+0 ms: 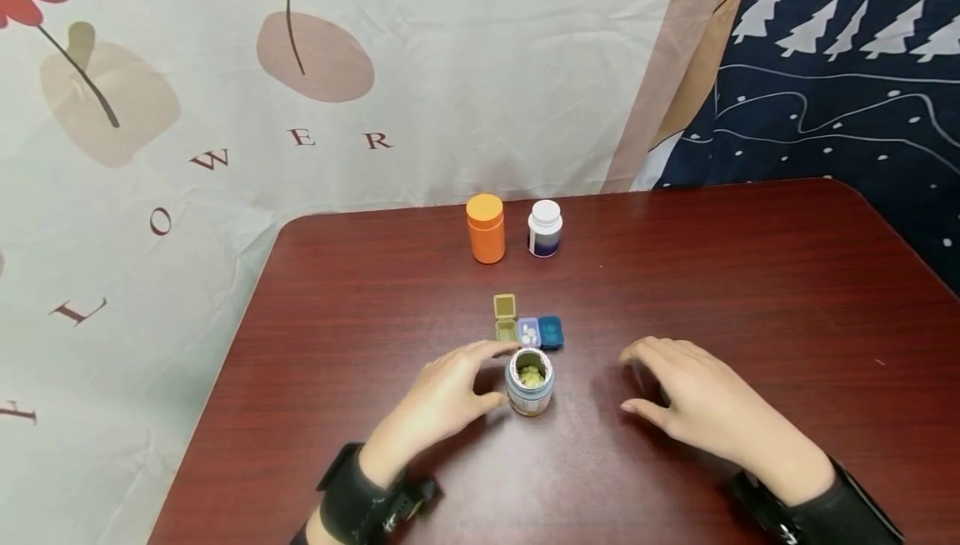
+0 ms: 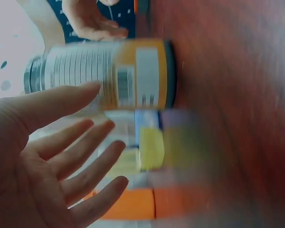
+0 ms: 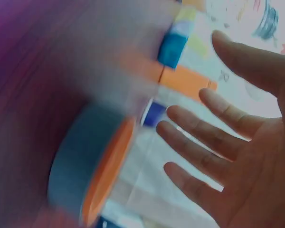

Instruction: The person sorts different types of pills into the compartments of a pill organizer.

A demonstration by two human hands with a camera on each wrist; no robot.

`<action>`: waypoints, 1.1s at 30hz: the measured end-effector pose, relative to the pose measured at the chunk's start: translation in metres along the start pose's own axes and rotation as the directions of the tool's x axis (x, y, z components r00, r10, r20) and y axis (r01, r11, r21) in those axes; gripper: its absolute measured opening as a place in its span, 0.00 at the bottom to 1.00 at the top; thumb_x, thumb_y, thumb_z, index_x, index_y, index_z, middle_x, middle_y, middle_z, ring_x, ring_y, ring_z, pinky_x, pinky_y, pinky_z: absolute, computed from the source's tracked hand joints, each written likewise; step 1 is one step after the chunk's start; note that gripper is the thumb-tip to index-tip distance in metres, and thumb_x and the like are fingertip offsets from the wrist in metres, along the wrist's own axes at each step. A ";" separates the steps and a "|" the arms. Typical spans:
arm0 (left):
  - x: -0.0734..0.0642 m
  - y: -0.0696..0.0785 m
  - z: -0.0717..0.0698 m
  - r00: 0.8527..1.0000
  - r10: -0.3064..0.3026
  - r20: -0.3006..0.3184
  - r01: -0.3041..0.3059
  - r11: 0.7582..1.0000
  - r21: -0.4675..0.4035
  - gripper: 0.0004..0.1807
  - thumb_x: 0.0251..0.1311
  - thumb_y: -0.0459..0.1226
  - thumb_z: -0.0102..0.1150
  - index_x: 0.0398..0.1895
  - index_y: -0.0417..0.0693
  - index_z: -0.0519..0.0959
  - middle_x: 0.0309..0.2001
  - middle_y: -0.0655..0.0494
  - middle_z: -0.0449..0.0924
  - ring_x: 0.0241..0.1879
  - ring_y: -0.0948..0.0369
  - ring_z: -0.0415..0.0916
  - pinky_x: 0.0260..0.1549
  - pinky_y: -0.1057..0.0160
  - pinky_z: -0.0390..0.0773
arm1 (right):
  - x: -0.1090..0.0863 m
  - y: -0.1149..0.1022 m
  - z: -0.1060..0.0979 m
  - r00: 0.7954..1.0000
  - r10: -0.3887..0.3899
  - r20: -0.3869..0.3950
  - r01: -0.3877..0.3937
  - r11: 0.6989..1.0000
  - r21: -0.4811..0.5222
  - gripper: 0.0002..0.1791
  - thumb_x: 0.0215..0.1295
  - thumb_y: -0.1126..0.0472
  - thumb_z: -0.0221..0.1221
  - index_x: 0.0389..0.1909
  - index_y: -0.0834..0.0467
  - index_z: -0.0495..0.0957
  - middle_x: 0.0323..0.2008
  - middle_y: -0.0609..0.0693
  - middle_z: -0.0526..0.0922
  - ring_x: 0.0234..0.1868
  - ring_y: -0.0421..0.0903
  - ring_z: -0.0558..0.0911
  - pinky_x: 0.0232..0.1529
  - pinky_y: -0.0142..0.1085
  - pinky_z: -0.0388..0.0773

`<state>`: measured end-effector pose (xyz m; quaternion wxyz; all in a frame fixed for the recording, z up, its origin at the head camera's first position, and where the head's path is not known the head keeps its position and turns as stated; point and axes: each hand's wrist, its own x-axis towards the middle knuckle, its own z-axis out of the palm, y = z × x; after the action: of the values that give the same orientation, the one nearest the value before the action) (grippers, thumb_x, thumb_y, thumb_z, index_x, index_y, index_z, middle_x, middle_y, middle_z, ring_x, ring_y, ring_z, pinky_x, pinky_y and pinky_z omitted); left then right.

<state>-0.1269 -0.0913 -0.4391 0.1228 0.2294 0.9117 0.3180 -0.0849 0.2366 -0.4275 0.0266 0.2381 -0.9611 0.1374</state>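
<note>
An uncapped pill bottle (image 1: 529, 399) stands upright, yellow-green tablets (image 1: 531, 376) visible through its mouth. My left hand (image 1: 450, 387) curves loosely beside its left side, thumb and fingers apart; whether the thumb touches the bottle I cannot tell. Just beyond the bottle lies a small pill organizer with an open olive compartment (image 1: 506, 330), a lilac one (image 1: 528, 331) holding white pills, and a teal one (image 1: 551, 332) that looks closed. To the right, my right hand (image 1: 690, 391) hovers with nothing in its fingers. Near it, a grey-blue cap with an orange inside (image 3: 88, 156) lies on the table, mostly hidden in the head view.
At the back of the dark red table (image 1: 360, 303) stand an orange bottle (image 1: 487, 232) and a white bottle with a dark blue label (image 1: 545, 230), both capped. Behind them hangs a printed cloth (image 1: 465, 70); a navy cloth (image 1: 840, 120) is at the right.
</note>
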 end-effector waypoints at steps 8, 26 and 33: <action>0.010 -0.021 -0.023 0.986 -0.103 -0.127 0.096 0.993 -0.065 0.30 0.70 0.39 0.75 0.74 0.57 0.80 0.64 0.58 0.90 0.67 0.51 0.85 0.65 0.38 0.81 | 0.032 -0.028 0.011 0.991 -0.076 0.112 0.055 0.983 0.177 0.31 0.66 0.50 0.79 0.67 0.50 0.81 0.58 0.43 0.88 0.59 0.48 0.87 0.62 0.53 0.85; 0.075 -0.036 -0.011 0.992 -0.082 0.096 0.095 0.987 -0.130 0.47 0.59 0.31 0.77 0.82 0.38 0.66 0.68 0.38 0.82 0.69 0.45 0.80 0.72 0.46 0.79 | 0.108 -0.011 0.040 0.808 -0.504 0.306 0.067 0.594 0.802 0.43 0.63 0.66 0.76 0.79 0.58 0.70 0.75 0.57 0.79 0.72 0.44 0.77 0.76 0.33 0.70; 0.086 -0.047 -0.005 0.990 -0.011 0.140 0.031 0.989 -0.142 0.44 0.57 0.29 0.78 0.78 0.37 0.69 0.59 0.42 0.83 0.57 0.52 0.80 0.59 0.56 0.83 | 0.113 -0.017 0.032 0.776 -0.535 0.336 0.024 0.556 0.831 0.37 0.60 0.72 0.75 0.73 0.60 0.76 0.70 0.59 0.83 0.69 0.38 0.79 0.76 0.31 0.70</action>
<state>-0.2187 -0.0838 -0.4716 0.2055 0.2320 0.8779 0.3650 -0.1770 0.1625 -0.4411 -0.3383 0.4110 -0.7081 0.4640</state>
